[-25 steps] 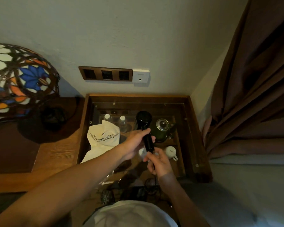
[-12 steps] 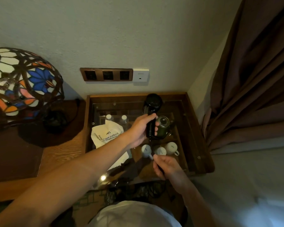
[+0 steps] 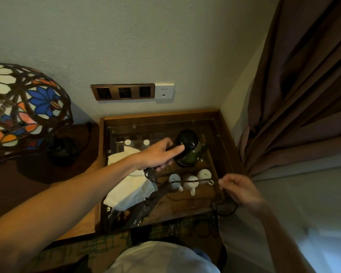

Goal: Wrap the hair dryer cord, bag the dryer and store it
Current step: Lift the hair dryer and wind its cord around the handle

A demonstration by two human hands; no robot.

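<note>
Your left hand (image 3: 159, 154) gripped the black hair dryer (image 3: 186, 140) by its handle above the glass-topped table (image 3: 227, 152). Well to its right, your right hand (image 3: 238, 187) pinched the cord (image 3: 187, 181), stretched taut between them over the white cups (image 3: 191, 183).

I'm looking at what is probably a hotel bedroom: a stained-glass lamp (image 3: 24, 107) at left, a glass-topped wooden cabinet (image 3: 227, 146) showing a kettle (image 3: 191, 156), white cups (image 3: 191, 184) and water bottles (image 3: 128, 142), brown curtains (image 3: 303, 85) at right.
</note>
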